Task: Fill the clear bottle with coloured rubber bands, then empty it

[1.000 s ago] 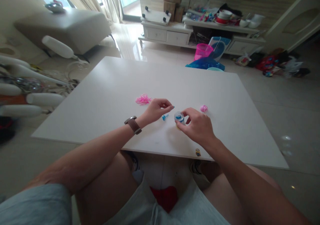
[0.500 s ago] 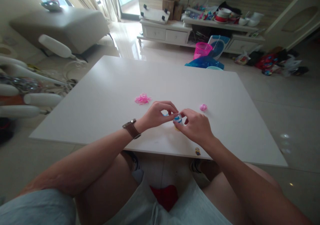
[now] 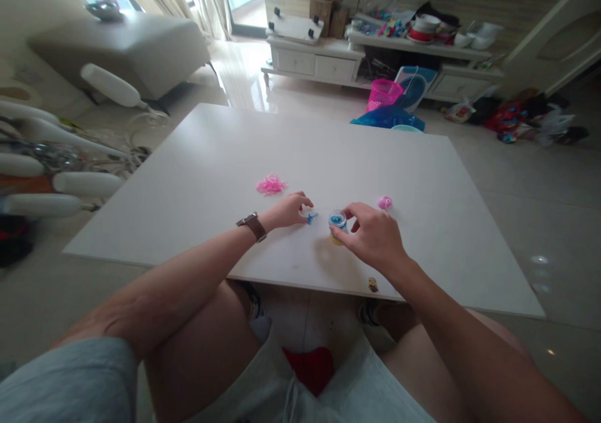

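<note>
My right hand [image 3: 376, 234] grips a small clear jar [image 3: 339, 224], thumb on the near side and fingers at its far right. Blue strands show through the top of the jar, and its lower part looks yellow. To the left, my left hand [image 3: 287, 211] hovers low with thumb and fingers apart beside a few blue strands [image 3: 311, 218] on the white table [image 3: 225, 154]. A loose heap of thin pink strands [image 3: 271, 185], perhaps rubber bands, lies beyond my left hand. Past my right hand sits a small pink bundle [image 3: 385, 203].
A small cartoon sticker [image 3: 372, 285] is at the table's near edge. White chairs [image 3: 110, 85] stand at the left. Beyond the table are a pink basket [image 3: 382, 93], a blue bag [image 3: 392, 117] and a low white cabinet [image 3: 314, 63].
My left hand has moved left, away from the jar, and its fingers have spread. The blue strands on the table now show more. My right hand still holds the jar.
</note>
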Action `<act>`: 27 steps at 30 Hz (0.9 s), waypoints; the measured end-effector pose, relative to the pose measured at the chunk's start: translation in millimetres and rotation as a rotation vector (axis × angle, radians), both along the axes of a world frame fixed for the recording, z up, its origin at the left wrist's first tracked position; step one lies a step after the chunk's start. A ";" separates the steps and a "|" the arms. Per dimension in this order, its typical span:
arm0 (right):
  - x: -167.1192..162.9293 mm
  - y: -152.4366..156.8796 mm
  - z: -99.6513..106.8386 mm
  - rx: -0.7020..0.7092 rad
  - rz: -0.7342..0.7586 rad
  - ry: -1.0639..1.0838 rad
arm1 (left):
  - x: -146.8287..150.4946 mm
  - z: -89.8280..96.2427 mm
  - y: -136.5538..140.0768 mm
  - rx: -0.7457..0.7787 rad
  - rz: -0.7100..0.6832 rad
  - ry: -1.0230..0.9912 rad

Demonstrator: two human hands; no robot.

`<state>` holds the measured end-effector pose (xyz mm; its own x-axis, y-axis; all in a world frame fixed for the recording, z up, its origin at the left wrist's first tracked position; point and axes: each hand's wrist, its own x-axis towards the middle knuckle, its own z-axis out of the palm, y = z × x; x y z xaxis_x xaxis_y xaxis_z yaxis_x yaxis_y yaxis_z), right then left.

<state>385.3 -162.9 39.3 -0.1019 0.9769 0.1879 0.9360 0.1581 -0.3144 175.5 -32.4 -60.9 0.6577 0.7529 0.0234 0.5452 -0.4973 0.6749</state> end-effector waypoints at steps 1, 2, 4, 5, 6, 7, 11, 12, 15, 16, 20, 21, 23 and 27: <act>0.0 -0.2 0.2 0.002 0.000 -0.003 | 1.4 -4.8 1.4 0.002 -0.027 0.028; -0.1 -0.4 0.4 0.004 0.002 -0.005 | 3.4 -7.7 2.0 0.005 -0.045 0.046; -0.3 -1.2 1.0 0.005 0.005 -0.009 | 8.3 -9.3 1.3 0.020 -0.064 0.071; -0.5 -1.7 1.3 0.004 0.008 -0.010 | 10.5 -8.9 0.4 0.030 -0.069 0.079; -0.6 -2.1 1.6 0.002 0.010 -0.009 | 12.5 -8.4 -0.8 0.041 -0.076 0.085; -0.6 -2.4 1.9 0.002 0.009 -0.009 | 14.1 -8.0 -2.1 0.054 -0.084 0.089; 1.1 -1.9 3.3 0.005 -0.005 -0.020 | 17.2 -8.6 -7.4 0.100 -0.107 0.105; 2.1 -1.2 3.6 0.007 -0.014 -0.025 | 17.6 -8.8 -8.4 0.104 -0.106 0.114; 6.1 1.5 4.5 0.008 -0.049 -0.046 | 18.1 -6.3 -9.8 0.086 -0.099 0.135; 7.4 2.4 4.6 0.005 -0.058 -0.055 | 18.1 -4.1 -9.4 0.073 -0.101 0.130; 10.0 3.9 4.7 -0.034 -0.062 -0.091 | 16.0 13.4 -5.8 0.034 -0.112 0.015; 9.9 3.8 4.7 -0.048 -0.058 -0.097 | 15.0 19.7 -5.6 0.034 -0.110 -0.032; 9.1 3.1 4.7 -0.075 -0.053 -0.105 | 13.0 33.5 -8.0 0.041 -0.103 -0.136; 6.3 1.7 4.1 -0.109 -0.047 -0.125 | 10.1 59.8 -23.3 0.060 -0.110 -0.297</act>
<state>391.6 -161.2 43.4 -0.0715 0.9950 0.0694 0.9745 0.0845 -0.2078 185.6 -55.8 -1.2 0.6929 0.6691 0.2688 0.2691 -0.5858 0.7645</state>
